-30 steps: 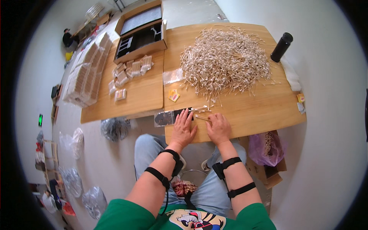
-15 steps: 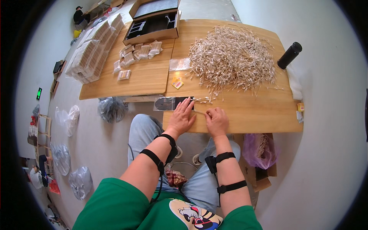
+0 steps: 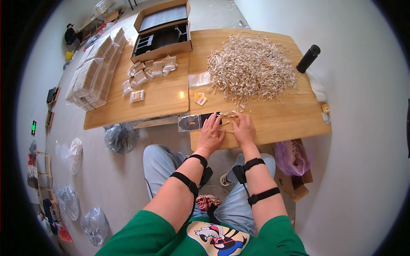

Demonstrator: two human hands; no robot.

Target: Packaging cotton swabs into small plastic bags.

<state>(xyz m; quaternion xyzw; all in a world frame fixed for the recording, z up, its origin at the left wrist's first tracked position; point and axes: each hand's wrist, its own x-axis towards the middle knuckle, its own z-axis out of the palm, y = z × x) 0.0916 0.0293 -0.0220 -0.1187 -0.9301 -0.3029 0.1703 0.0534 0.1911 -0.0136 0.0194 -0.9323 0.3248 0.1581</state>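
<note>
My left hand (image 3: pixel 209 135) lies with fingers stretched out over a small clear bag with a black panel (image 3: pixel 191 122) at the near edge of the wooden table. Part of the bag sticks out past the table's edge, and the rest is hidden under my palm. To its right, my right hand (image 3: pixel 244 129) rests on the tabletop, thumb and fingers apart. Several loose cotton swabs (image 3: pixel 229 114) lie between and beyond my fingertips, and another lies near my right thumb. Farther back is a large heap of cotton swabs (image 3: pixel 252 68).
Small packs of swabs (image 3: pixel 156 68) lie on the left board, near stacked wrapped bundles (image 3: pixel 92 74) and an open cardboard box (image 3: pixel 188 45). Yellow cards (image 3: pixel 200 99) and a clear bag (image 3: pixel 200 78) lie mid-table. A black bottle (image 3: pixel 308 59) stands at right. Another person sits far left.
My right hand has moved in toward my left hand and the loose swabs; its pinch on a swab has loosened. My left hand stays flat on the bag. The whole view has shifted slightly.
</note>
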